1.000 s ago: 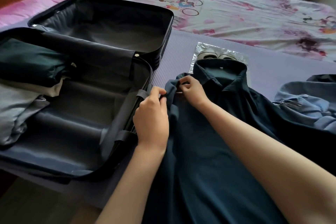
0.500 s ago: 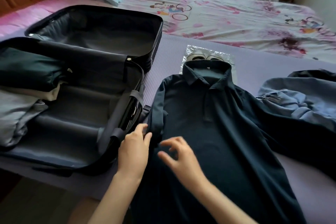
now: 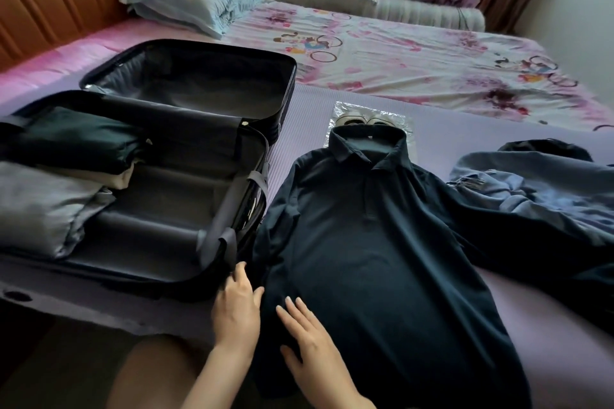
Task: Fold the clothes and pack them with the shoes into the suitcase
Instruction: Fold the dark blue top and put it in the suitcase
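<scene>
A dark navy polo shirt (image 3: 375,242) lies flat on the lilac mat, collar away from me, its left sleeve folded in along the body. My left hand (image 3: 237,307) lies at the shirt's left edge near the hem, fingers straight, beside the suitcase rim. My right hand (image 3: 309,339) rests flat on the lower front of the shirt. The open black suitcase (image 3: 206,242) sits to the left with folded dark green (image 3: 76,139) and grey clothes (image 3: 36,202) inside. White shoes in a clear bag (image 3: 368,118) lie just behind the collar.
A crumpled blue garment (image 3: 531,192) lies on the right of the mat, over the shirt's right sleeve. Behind are a floral bedsheet (image 3: 415,60), a blue pillow (image 3: 189,0) and a wooden headboard (image 3: 50,0). The bed's near edge runs below the suitcase.
Both hands have slid down from the shirt's left shoulder to near its hem. The left sleeve now lies folded along the body. The view has pulled back and up.
</scene>
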`<state>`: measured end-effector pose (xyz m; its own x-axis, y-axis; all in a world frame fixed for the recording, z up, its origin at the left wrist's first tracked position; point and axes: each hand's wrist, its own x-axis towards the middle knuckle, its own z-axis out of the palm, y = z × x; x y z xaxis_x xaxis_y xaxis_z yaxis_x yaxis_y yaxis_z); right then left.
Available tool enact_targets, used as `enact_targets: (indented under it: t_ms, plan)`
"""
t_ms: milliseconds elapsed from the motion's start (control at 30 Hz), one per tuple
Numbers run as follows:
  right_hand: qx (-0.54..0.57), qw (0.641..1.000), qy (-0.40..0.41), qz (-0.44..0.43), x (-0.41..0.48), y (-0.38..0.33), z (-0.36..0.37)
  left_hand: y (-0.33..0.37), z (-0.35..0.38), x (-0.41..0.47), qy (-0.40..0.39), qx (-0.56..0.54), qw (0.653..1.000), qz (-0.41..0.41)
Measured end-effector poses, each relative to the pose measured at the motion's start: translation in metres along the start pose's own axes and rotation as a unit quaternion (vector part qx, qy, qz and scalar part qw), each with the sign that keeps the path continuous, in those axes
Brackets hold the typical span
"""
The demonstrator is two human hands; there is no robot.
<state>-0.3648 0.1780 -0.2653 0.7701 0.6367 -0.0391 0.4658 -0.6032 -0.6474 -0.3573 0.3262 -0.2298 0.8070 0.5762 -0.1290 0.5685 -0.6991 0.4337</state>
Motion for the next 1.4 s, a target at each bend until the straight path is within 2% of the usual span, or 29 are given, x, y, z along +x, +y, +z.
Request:
enact_targets:
  t_ms: [133,333,667,733,800,833,900,967,1033,1133,1233,1267,1333,1400]
  plan:
    - [-0.004,1.000,-0.027,0.009,0.002,0.000,0.000,0.003,-0.005,-0.003,0.019,-0.006,1.000,0.006]
    - [0.036,0.996,-0.064,0.047,0.006,0.000,-0.003,0.028,-0.027,-0.002,0.130,-0.095,0.980,0.119]
    - [0.032,0.996,-0.082,0.030,0.005,0.009,-0.005,0.031,-0.079,0.019,0.231,-0.113,0.956,0.138]
    - [0.144,0.987,-0.018,0.072,0.005,-0.002,-0.007,0.029,-0.086,0.029,0.205,-0.148,0.956,0.146]
    - [0.288,0.946,0.077,0.124,0.006,-0.016,-0.016,0.025,-0.077,0.037,0.131,-0.189,0.964,0.132]
    - [0.348,0.921,0.098,0.142,0.008,-0.023,-0.022,0.023,-0.070,0.039,0.090,-0.216,0.966,0.114]
    - [0.439,0.880,0.099,0.152,0.010,-0.036,-0.032,0.021,-0.056,0.037,0.039,-0.269,0.960,0.073]
    - [0.478,0.861,0.076,0.158,0.012,-0.047,-0.038,0.024,-0.047,0.032,0.020,-0.309,0.950,0.042]
    - [0.487,0.852,0.058,0.183,0.013,-0.052,-0.037,0.033,-0.042,0.027,-0.017,-0.399,0.917,0.002]
    - [0.491,0.840,0.107,0.206,0.013,-0.055,-0.038,0.051,-0.041,0.023,-0.084,-0.504,0.859,-0.039]
    - [0.555,0.786,0.163,0.216,0.018,-0.049,-0.051,0.064,-0.040,0.023,-0.135,-0.571,0.808,-0.059]
    - [0.567,0.775,0.177,0.215,0.021,-0.043,-0.060,0.066,-0.039,0.024,-0.143,-0.577,0.803,-0.051]
    - [0.550,0.783,0.206,0.203,0.025,-0.023,-0.086,0.069,-0.036,0.029,-0.129,-0.531,0.837,-0.016]
    - [0.494,0.814,0.234,0.196,0.028,0.000,-0.122,0.068,-0.031,0.034,-0.102,-0.471,0.876,0.025]
